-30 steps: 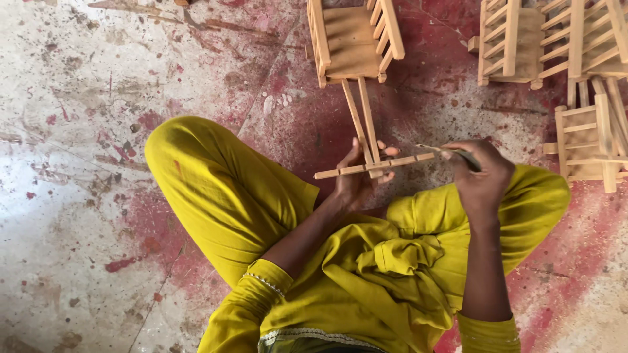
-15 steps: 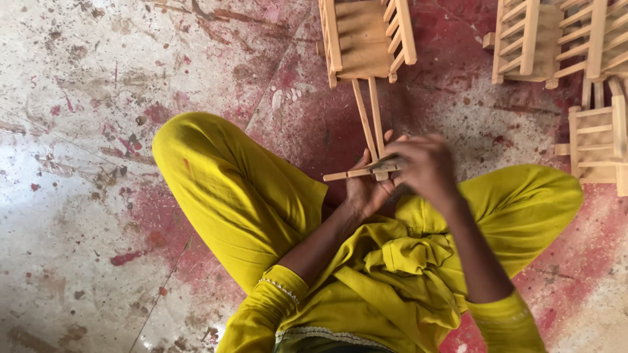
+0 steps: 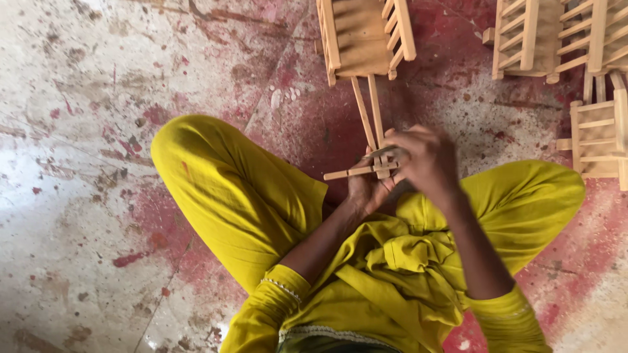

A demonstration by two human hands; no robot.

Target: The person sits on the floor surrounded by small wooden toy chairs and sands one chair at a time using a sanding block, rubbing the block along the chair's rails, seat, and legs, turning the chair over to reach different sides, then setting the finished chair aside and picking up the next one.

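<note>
Your left hand [image 3: 366, 189] grips the crossbar [image 3: 353, 172] over your lap, right hand [image 3: 422, 157] pinching, it seems, where 2 long shafts [image 3: 367, 111] from the unfinished wooden cart [image 3: 363, 36] meet it, joint not yet fixed.

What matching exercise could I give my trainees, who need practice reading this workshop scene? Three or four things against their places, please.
Things:
1. left hand
2. right hand
3. small wooden cart
4. stained floor

Places:
A. top centre, with two thin shafts running down to the hands
B. over the crosswise stick, from above
C. under the stick joint, gripping from below
D. bare stretch beside the yellow-clad knee

Pairs: 1-C, 2-B, 3-A, 4-D
</note>
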